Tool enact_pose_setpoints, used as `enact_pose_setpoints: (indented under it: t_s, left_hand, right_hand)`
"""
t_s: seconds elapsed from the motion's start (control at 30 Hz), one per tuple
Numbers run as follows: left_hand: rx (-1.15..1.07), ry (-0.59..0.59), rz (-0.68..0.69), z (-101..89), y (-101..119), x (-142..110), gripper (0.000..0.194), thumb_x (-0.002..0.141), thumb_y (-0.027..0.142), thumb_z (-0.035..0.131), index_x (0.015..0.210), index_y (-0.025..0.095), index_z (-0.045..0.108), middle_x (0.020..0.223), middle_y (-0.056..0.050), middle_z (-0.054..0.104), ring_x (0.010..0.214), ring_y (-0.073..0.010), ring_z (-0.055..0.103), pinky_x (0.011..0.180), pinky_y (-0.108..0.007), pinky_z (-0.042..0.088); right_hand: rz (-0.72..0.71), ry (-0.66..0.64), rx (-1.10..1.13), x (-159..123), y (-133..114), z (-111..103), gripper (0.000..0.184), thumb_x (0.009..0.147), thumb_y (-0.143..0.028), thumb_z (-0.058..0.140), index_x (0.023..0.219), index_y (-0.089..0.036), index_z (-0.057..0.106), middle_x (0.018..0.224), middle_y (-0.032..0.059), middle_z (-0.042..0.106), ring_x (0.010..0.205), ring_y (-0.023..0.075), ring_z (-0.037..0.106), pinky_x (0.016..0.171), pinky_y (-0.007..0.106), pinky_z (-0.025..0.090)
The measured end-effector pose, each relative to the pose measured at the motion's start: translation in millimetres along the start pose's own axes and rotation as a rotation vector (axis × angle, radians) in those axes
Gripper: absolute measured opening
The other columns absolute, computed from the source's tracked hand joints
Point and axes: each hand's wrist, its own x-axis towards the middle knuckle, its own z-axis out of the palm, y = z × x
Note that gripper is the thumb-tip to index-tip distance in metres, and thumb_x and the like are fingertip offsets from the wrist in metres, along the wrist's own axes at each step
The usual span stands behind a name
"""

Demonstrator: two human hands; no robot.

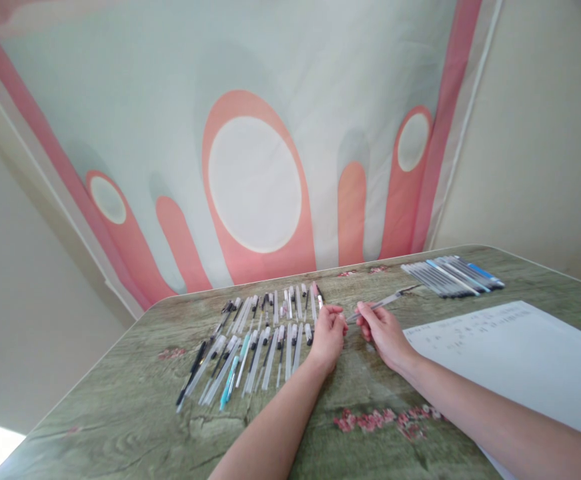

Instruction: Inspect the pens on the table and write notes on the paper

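My right hand (377, 330) pinches a slim translucent pen (386, 301) between thumb and fingers. The pen slants up to the right, with a dark, thin end pointing at the back of the table. My left hand (329, 339) is closed at the pen's other end, its fingertips meeting it just left of my right hand. What the left fingers cover is hidden. Beside my left hand lie two rows of pen parts: clear barrels (269, 360), caps (308, 333) and dark refills. A turquoise pen (229, 380) lies among the front row.
A neat row of pens (453, 277), some blue, lies at the back right. White paper (525, 360) with faint writing lies under and beyond my right forearm. The wood-patterned table (135, 400) ends at a wall hanging (255, 187) behind.
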Motion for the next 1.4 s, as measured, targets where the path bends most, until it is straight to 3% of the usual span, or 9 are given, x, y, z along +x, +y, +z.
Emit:
enact_pose_setpoints:
  t_s: [0.37, 0.57, 0.77, 1.0, 1.17, 1.4]
  left_hand:
    - [0.000, -0.002, 0.020, -1.2, -3.3, 1.0, 0.013, 0.078, 0.026, 0.047, 0.088, 0.020, 0.042, 0.057, 0.005, 0.046, 0.050, -0.0079, 0.041, 0.050, -0.020, 0.031]
    - [0.001, 0.010, -0.054, -0.1, 1.0, 0.1, 0.015, 0.078, 0.028, 0.047, 0.089, 0.019, 0.044, 0.059, 0.003, 0.051, 0.052, -0.0085, 0.047, 0.053, -0.021, 0.036]
    - [-0.245, 0.023, -0.216, -0.9, 15.2, 0.7, 0.016, 0.078, 0.026, 0.049, 0.089, 0.015, 0.048, 0.066, -0.001, 0.058, 0.057, -0.0098, 0.055, 0.061, -0.023, 0.042]
    - [-0.632, -0.097, -0.440, -2.9, 26.0, -2.6, 0.015, 0.076, 0.018, 0.055, 0.086, 0.007, 0.058, 0.070, -0.008, 0.063, 0.069, -0.0119, 0.060, 0.072, -0.023, 0.047]
    - [-0.707, -0.183, -0.444, -2.6, 32.6, -6.0, 0.017, 0.076, 0.012, 0.055, 0.090, 0.005, 0.060, 0.077, -0.008, 0.065, 0.074, -0.0097, 0.061, 0.077, -0.019, 0.047]
    - [-0.703, -0.135, -0.449, 0.2, 32.3, -6.6, 0.013, 0.074, 0.008, 0.057, 0.085, 0.005, 0.063, 0.077, -0.008, 0.064, 0.068, -0.0062, 0.060, 0.072, -0.012, 0.047]
  right_hand:
    - [-0.017, -0.019, -0.026, -1.0, -1.8, 0.5, 0.032, 0.068, -0.048, 0.059, 0.072, -0.017, 0.056, 0.055, -0.0013, 0.053, 0.039, 0.0064, 0.038, 0.034, 0.019, 0.027]
    - [0.027, -0.002, 0.039, -0.2, -1.7, 0.2, 0.032, 0.066, -0.047, 0.060, 0.072, -0.016, 0.057, 0.053, -0.0023, 0.052, 0.038, 0.0056, 0.038, 0.034, 0.018, 0.028]
    - [0.120, 0.038, 0.189, 4.0, -0.8, -4.0, 0.030, 0.066, -0.045, 0.062, 0.072, -0.016, 0.058, 0.052, -0.0028, 0.053, 0.037, 0.0051, 0.040, 0.034, 0.018, 0.028]
    - [0.122, 0.022, 0.248, 5.1, -2.8, -4.0, 0.028, 0.068, -0.043, 0.061, 0.068, -0.015, 0.057, 0.052, -0.0021, 0.054, 0.036, 0.0047, 0.038, 0.033, 0.018, 0.027]
    - [0.115, 0.019, 0.253, 5.3, -3.7, -4.2, 0.030, 0.067, -0.044, 0.061, 0.066, -0.014, 0.056, 0.052, -0.0012, 0.054, 0.035, 0.0047, 0.038, 0.032, 0.018, 0.027]
    - [0.093, 0.003, 0.191, 2.2, -4.1, -2.8, 0.035, 0.066, -0.049, 0.061, 0.062, -0.014, 0.055, 0.050, -0.0011, 0.052, 0.034, 0.0046, 0.037, 0.032, 0.019, 0.025]
